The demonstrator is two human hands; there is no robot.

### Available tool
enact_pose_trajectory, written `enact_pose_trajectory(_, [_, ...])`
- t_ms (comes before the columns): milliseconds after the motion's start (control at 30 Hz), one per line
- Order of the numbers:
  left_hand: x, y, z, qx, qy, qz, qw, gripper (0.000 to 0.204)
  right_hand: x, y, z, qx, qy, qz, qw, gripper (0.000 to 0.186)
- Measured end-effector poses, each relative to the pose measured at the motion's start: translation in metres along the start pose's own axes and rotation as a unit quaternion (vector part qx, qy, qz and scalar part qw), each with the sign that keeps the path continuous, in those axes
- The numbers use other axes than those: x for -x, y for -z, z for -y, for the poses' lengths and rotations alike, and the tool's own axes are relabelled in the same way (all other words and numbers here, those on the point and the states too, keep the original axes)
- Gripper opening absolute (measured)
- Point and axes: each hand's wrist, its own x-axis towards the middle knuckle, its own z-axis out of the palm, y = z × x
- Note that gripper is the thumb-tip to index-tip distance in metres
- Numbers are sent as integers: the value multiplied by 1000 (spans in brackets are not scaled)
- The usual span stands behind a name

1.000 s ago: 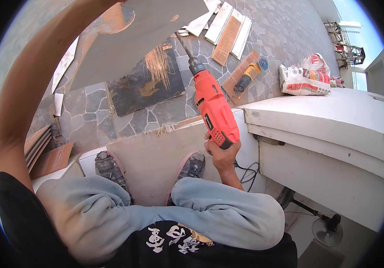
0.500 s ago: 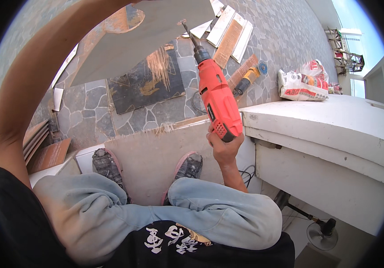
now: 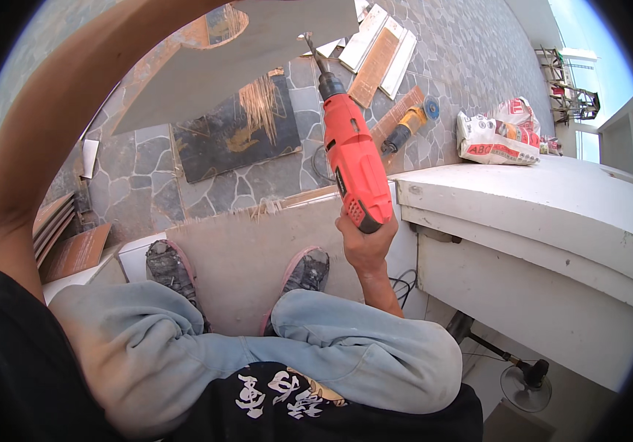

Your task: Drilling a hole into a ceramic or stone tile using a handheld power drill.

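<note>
My right hand (image 3: 368, 247) grips the rear handle of a red electric drill (image 3: 353, 151), which points away from me and up. A long grey bit (image 3: 313, 51) sits in its chuck, the tip beside the edge of a broad grey panel (image 3: 217, 77). That panel is raised in front of me at a tilt and has a curved cut-out near its top. My left arm (image 3: 33, 140) arches up on the left and over toward the panel. Its hand lies beyond the upper edge, so its hold cannot be seen.
On the stone-patterned floor lie a dark board (image 3: 220, 144), a yellow angle grinder (image 3: 408, 125) and tile offcuts (image 3: 375, 62). Stacked brown tiles (image 3: 77, 254) are at left. Right of me, a white ledge (image 3: 508, 191) carries bags (image 3: 500, 132); a fan-like fixture (image 3: 526, 383) sits below.
The panel's right corner has come slightly down and right, beside the drill bit. My right hand and the drill have shifted slightly left in the picture, along with most of the scene.
</note>
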Motion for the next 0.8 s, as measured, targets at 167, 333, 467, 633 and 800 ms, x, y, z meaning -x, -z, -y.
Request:
enact_pose_trajectory(167, [-4,-4,-1,4,-7,18,1000,32,0,0,0,0,2,-6,1000,50])
enact_pose_trajectory(333, [-3,-4,-5,-10,14,15,1000,32,1,-1,-1,12,11,-10,1000,52])
enact_pose_trajectory(467, [-2,-1,-8,-26,29,4,999,32,1,-3,0,31,17,-15,999,53])
enact_pose_trajectory(633, [-2,0,-7,-8,31,20,999,33,3,-3,-1,25,26,-16,999,51])
enact_pose_trajectory(800, [-2,-3,-3,-15,6,10,1000,32,5,-6,-7,-24,-21,-6,999,45])
